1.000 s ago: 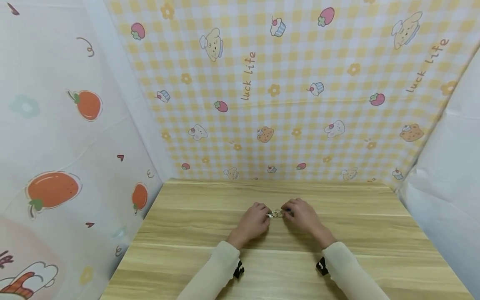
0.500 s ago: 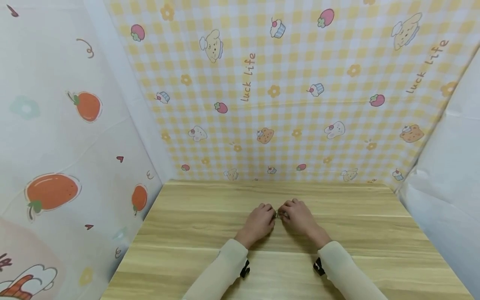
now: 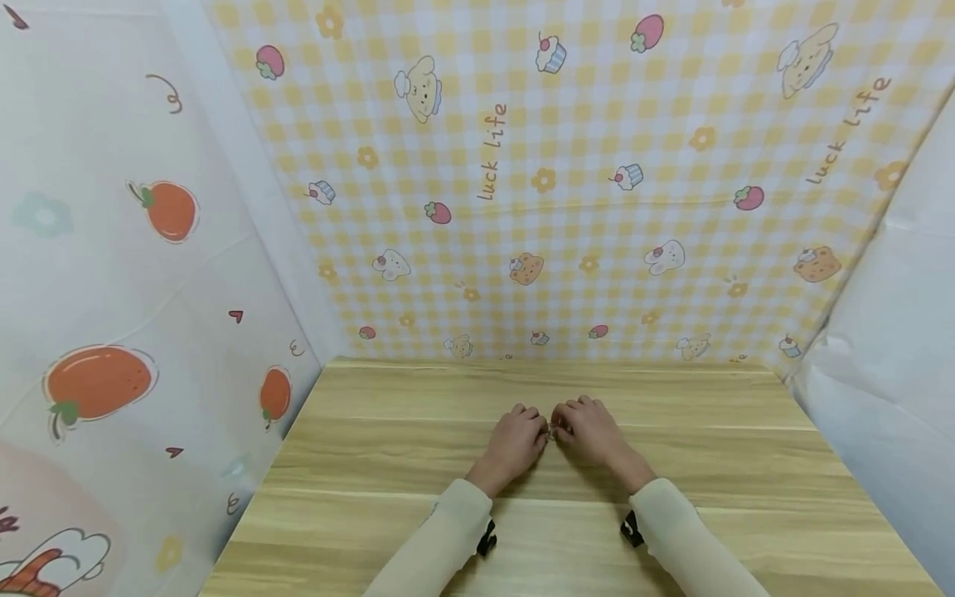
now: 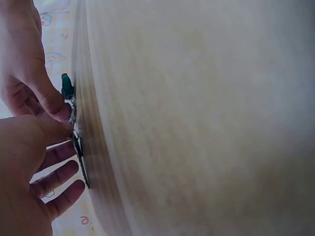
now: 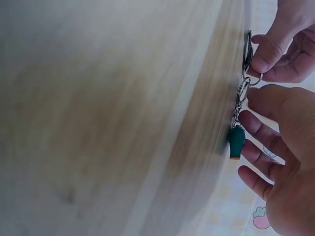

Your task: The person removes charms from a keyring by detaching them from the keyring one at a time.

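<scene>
My left hand [image 3: 515, 444] and right hand [image 3: 593, 435] meet fingertip to fingertip over the table. Between them is a keychain with a green charm [image 5: 236, 141], orange at its tip, on a short silver chain [image 5: 237, 108]. My right thumb and index finger pinch its silver ring [image 5: 242, 89]. With thumb and index finger, my left hand pinches a thin open-looking ring [image 5: 257, 81] right beside it. Dark flat keys [image 4: 81, 160] hang along the table by the left fingers. In the head view the fingers cover most of the rings.
The wood-grain table [image 3: 418, 531] runs back to a yellow checked cloth wall [image 3: 567, 232]. A white printed cloth [image 3: 201, 274] closes off the left side, and plain white sheeting [image 3: 888, 348] the right. Dark wrist straps [image 3: 487, 537] show under the cream sleeves [image 3: 440, 539].
Over the last second my left hand has moved right toward my right hand, closing the gap. The rings that showed between them are now mostly behind fingers. In the last half second the hands barely shift.
</scene>
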`<state>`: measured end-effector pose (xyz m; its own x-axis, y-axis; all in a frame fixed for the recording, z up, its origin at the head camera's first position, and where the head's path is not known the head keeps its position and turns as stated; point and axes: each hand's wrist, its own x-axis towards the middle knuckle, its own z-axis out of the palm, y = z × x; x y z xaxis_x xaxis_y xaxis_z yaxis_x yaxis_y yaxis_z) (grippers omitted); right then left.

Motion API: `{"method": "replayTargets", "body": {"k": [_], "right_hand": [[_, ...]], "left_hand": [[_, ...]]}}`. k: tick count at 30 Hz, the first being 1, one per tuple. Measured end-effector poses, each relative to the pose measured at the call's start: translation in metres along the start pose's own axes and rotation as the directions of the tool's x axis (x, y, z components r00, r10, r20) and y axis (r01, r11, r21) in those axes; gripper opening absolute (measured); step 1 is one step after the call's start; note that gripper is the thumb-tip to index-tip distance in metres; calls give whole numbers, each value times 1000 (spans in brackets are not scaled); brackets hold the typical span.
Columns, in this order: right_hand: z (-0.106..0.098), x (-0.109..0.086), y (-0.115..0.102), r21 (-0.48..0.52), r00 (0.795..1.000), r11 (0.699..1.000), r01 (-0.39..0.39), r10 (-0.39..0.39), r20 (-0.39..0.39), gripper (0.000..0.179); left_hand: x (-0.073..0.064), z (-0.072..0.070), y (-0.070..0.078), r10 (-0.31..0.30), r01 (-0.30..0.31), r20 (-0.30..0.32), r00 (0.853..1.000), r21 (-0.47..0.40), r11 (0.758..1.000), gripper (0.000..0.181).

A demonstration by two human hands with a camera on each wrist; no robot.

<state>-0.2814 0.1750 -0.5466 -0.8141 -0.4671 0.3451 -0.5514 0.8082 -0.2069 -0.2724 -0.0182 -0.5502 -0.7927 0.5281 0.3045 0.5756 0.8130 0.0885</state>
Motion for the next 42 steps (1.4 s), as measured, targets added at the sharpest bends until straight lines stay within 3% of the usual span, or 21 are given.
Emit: {"method": "replayTargets", "body": {"k": [12,19,31,36,42], "right_hand": [[0,1,2,53,1000,998,-24,23,7,14],[-2,4,3,164,998,984,-68,64,28,11],[-5,5,-4,261,994,960,-106,109,5,7],[-7,5,-9,314,987,936,-162,161,31,9],[-10,4,-11,412,979,889,-201,196,54,8]], "left_hand": [[-1,-1,-1,-53,52,0,999,-121,991,9],[-2,-3,-3,-116,114,11,993,-278,954,8],[-2,-1,-6,-168,158,13,986,-424,892,6],[0,-1,-7,-183,161,1,983,-480,862,8],[-2,-2,-8,-147,119,-22,989,-479,870,10]]}}
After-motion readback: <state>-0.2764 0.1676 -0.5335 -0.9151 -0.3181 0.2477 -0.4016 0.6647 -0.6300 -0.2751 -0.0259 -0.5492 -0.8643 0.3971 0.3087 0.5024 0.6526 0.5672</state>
